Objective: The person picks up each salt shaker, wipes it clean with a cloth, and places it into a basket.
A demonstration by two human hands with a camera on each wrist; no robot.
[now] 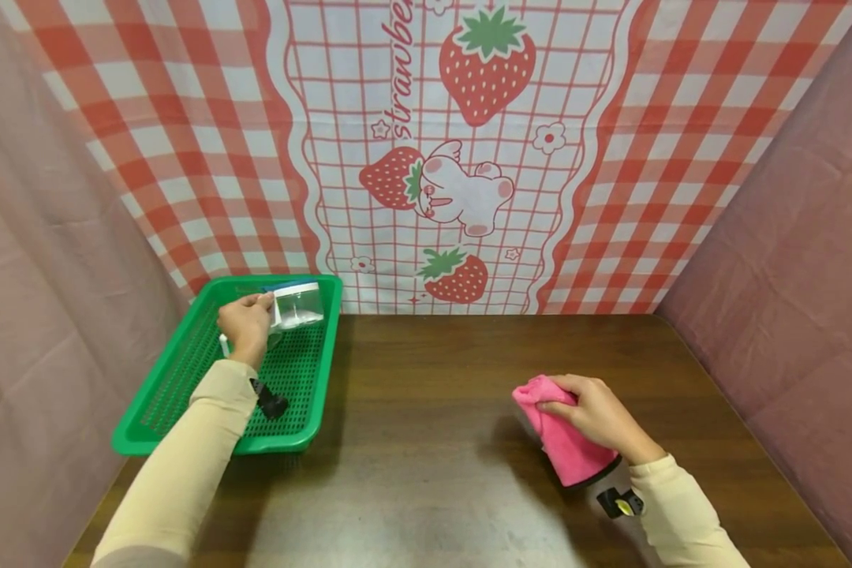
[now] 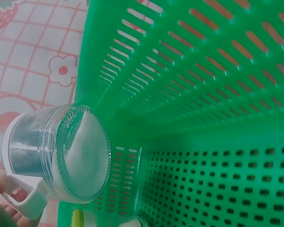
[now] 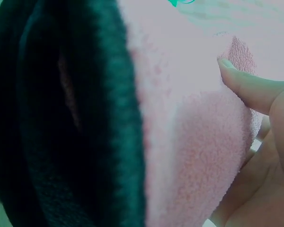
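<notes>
My left hand (image 1: 247,323) is over the far part of a green plastic basket (image 1: 332,347). It grips the white handle of a clear seasoning jar (image 1: 300,306), which has a blue edge at its top. In the left wrist view the jar (image 2: 83,158) lies tilted, white powder showing through its ridged clear end, with the fingers (image 2: 24,221) curled about the handle. On the right, my right hand (image 1: 599,414) holds a folded pink cloth (image 1: 564,438) with a dark border, thumb pressed on top. Up close, the fuzzy cloth (image 3: 203,142) fills much of the right wrist view.
The basket stands at the left of a brown wooden table (image 1: 412,442). A yellow-green item (image 2: 77,219) and a clear item (image 2: 133,222) show low in the left wrist view. Behind hangs a strawberry-print curtain (image 1: 341,102), with pink cloth (image 1: 781,205) at the sides.
</notes>
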